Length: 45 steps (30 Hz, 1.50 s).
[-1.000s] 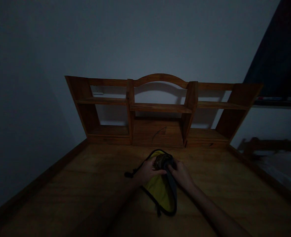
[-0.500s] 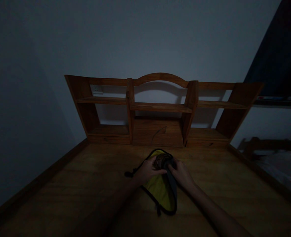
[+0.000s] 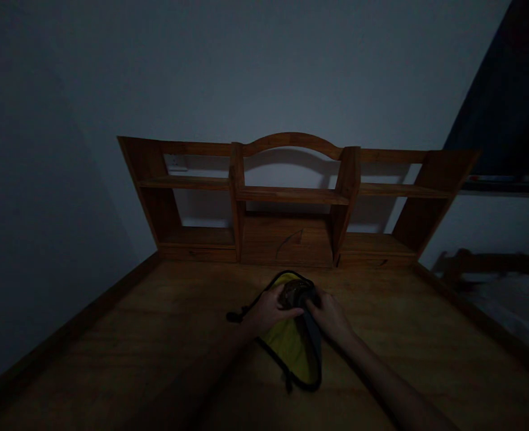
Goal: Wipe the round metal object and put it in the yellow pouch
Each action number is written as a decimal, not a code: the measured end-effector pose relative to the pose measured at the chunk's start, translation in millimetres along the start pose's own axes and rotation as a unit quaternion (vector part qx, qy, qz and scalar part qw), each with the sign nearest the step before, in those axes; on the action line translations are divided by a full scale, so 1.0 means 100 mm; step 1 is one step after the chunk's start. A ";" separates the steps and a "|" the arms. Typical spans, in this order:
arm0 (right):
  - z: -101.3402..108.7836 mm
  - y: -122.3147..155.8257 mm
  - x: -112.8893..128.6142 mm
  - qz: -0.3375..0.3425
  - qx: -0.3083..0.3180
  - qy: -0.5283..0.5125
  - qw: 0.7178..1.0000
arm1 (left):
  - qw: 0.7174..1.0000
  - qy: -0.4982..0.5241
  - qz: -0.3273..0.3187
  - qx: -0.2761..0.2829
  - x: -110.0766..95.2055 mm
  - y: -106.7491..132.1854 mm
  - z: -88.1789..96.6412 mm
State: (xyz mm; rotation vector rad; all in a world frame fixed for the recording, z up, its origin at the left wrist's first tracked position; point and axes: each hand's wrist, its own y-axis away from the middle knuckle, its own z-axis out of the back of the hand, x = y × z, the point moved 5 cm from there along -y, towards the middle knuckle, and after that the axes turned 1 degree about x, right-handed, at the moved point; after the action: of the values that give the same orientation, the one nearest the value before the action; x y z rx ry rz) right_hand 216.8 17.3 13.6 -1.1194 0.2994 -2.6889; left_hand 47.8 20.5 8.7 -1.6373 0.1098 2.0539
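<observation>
On the wooden desktop [image 3: 192,335] lies a yellow cloth piece with black edging [image 3: 291,344], its right side folded up to show a grey face. A dark rounded object [image 3: 295,293] with brownish markings sits on its upper part; the dim light hides its kind. My left hand [image 3: 268,312] wraps round that object from the left, thumb across its front. From the right, my right hand [image 3: 331,314] closes on the object's dark end beside the folded grey cloth; its fingertips are partly hidden. Short black straps stick out from the cloth's left and lower edges.
A wooden shelf unit [image 3: 291,194] with several compartments stands along the desktop's back, against a pale wall [image 3: 264,72]. A wall socket [image 3: 177,161] shows through its left part. Past the desk's right edge are a dark window [image 3: 511,102] and pale bedding [image 3: 511,302].
The dark object appears turned slightly between my hands. Both hands and the cloth otherwise keep almost the same place.
</observation>
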 end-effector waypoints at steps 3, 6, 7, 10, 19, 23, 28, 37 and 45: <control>-0.01 -0.01 -0.02 -0.004 -0.001 0.005 1.000 | 1.000 -0.009 -0.003 -0.005 -0.01 0.00 0.00; -0.02 -0.03 -0.03 -0.003 0.003 -0.001 1.000 | 1.000 -0.030 0.000 -0.004 -0.02 0.01 0.00; -0.02 -0.03 -0.04 -0.002 0.003 -0.004 1.000 | 0.999 -0.047 -0.003 -0.002 -0.03 0.01 0.00; -0.02 -0.03 -0.02 0.009 0.002 -0.013 1.000 | 0.989 -0.142 -0.042 -0.019 -0.10 0.03 0.03; 0.02 0.02 0.09 0.068 0.007 -0.011 0.998 | 0.933 -0.341 -0.085 -0.074 -0.20 0.09 0.05; 0.03 0.05 0.15 0.081 0.001 -0.007 0.997 | 0.923 -0.356 -0.087 -0.115 -0.22 0.11 0.06; 0.04 0.07 0.23 0.107 0.001 -0.055 0.993 | 0.907 -0.393 -0.082 -0.126 -0.25 0.13 0.07; 0.01 0.08 0.26 0.102 0.035 -0.137 0.985 | 0.922 -0.349 -0.094 -0.138 -0.30 0.15 0.13; -0.05 0.08 0.17 0.135 0.038 -0.163 0.977 | 0.898 -0.410 -0.133 -0.085 -0.23 0.15 0.04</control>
State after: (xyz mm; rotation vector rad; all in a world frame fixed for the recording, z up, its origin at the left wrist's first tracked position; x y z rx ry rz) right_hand 202.3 5.6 19.1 -1.3618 0.2680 -2.2209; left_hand 41.1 1.3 27.6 -0.6866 -0.5638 2.3854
